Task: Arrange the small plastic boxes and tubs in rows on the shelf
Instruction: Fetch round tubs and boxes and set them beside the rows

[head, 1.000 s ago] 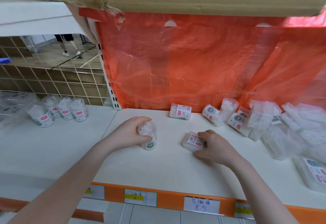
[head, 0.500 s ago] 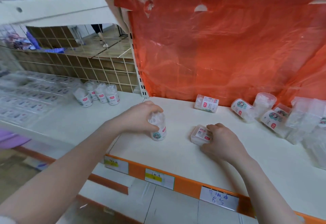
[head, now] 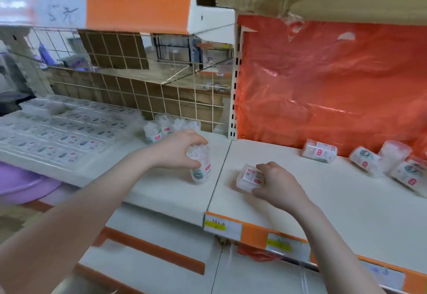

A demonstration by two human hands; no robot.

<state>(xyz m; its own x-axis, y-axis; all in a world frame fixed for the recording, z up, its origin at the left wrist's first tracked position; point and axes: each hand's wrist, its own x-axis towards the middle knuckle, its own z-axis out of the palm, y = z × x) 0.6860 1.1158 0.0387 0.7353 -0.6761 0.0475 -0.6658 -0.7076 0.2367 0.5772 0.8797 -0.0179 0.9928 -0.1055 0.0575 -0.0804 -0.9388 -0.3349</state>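
Gripping one tub, left hand; right hand gripping one box on shelf.

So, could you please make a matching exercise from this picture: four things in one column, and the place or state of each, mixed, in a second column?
Things:
1. round tub
2. flat box
3. purple basin
4. lying tub

Places or states:
A. on its side by the orange plastic sheet
B. upright, gripped by the left hand
C. below the left shelf
D. gripped by the right hand

Pairs: 1-B, 2-D, 3-C, 4-A
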